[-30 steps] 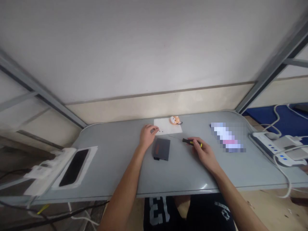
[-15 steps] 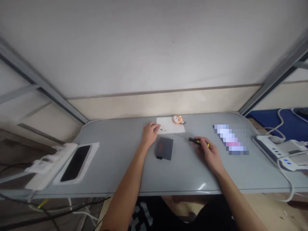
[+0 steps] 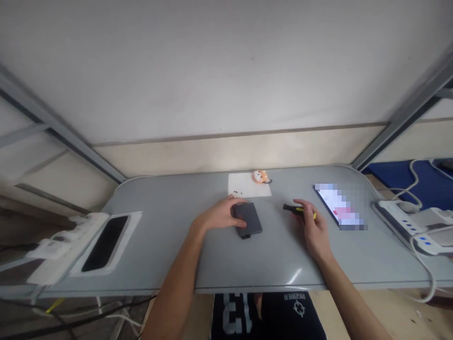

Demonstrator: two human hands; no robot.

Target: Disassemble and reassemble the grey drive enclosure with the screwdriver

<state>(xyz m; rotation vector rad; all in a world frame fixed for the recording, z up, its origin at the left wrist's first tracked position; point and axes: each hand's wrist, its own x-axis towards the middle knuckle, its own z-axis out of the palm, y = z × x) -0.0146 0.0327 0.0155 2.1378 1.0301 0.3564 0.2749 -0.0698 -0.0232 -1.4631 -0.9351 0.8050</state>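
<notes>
A dark grey, flat rectangular box lies on the grey desk in front of me, turned slightly. My left hand grips its left end, with the thumb over the near side and the fingers around the far side. In my right hand is a screwdriver with a black and yellow handle, pointing left; its thin shaft is hard to make out. Just beyond the box is a white sheet of paper carrying several tiny dark pieces, probably screws, and an orange and white animal-faced object.
To the right lies a lit phone with a blurred screen, beside a white power strip with cables. At left, a black phone rests on white paper next to another power strip. Metal posts flank the desk.
My left hand has moved from the white paper to the grey box and taken hold of it; the box has turned a little. My right hand has drawn the screwdriver slightly right.
</notes>
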